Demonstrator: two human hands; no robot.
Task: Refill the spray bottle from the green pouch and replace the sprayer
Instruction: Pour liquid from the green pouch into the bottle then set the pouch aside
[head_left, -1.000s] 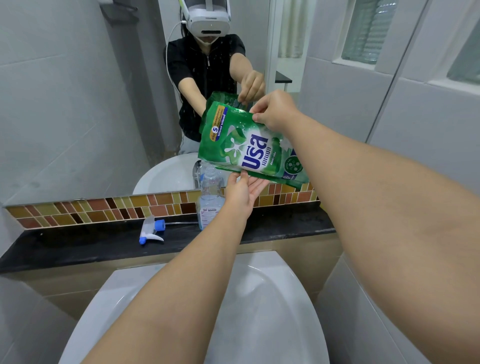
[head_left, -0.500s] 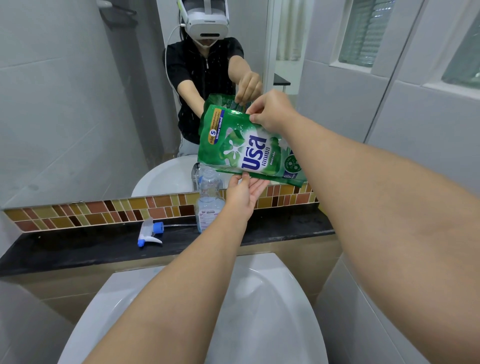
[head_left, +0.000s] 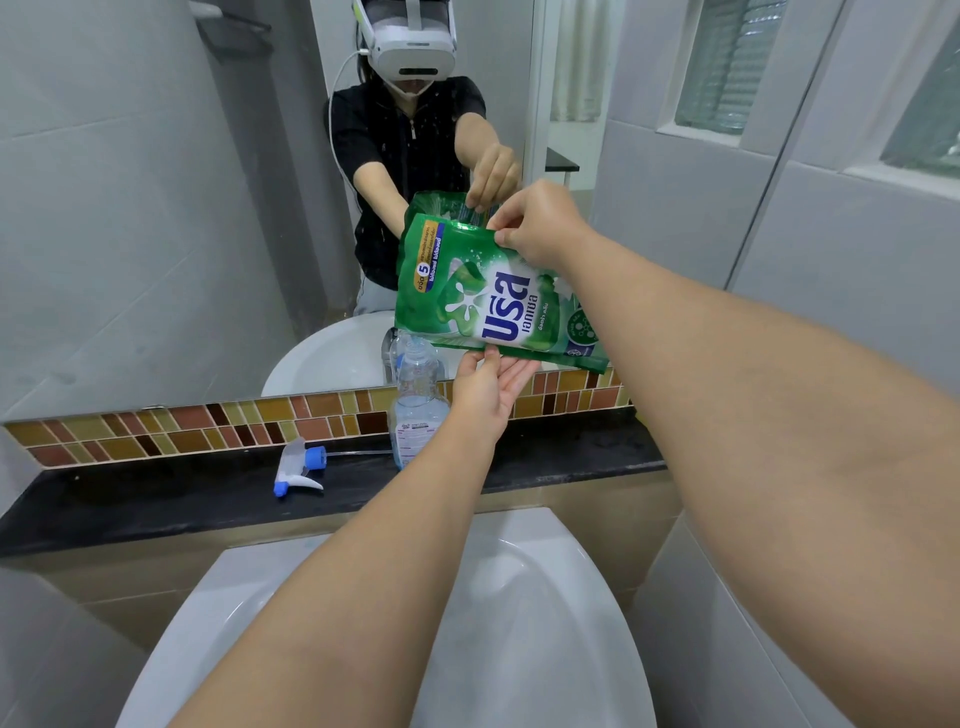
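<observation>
The green pouch (head_left: 488, 296) hangs tilted over the clear spray bottle (head_left: 418, 410), its lower left corner right at the bottle's open neck. My right hand (head_left: 540, 223) pinches the pouch's upper edge. Under the pouch's bottom edge, my left hand (head_left: 488, 387) supports it with fingers cupped upward. The bottle stands upright on the black ledge (head_left: 156, 499), with some clear liquid in its lower part. Its white and blue sprayer (head_left: 298, 467) lies on the ledge to the left, its tube pointing toward the bottle.
A white basin (head_left: 519, 597) sits below the ledge, under my arms. A mirror (head_left: 156, 208) above a brown tile strip (head_left: 208, 426) reflects a person in a headset. Grey tiled walls and windows stand at the right.
The pouch has stayed over the bottle neck, held the same way. Both hands have barely shifted.
</observation>
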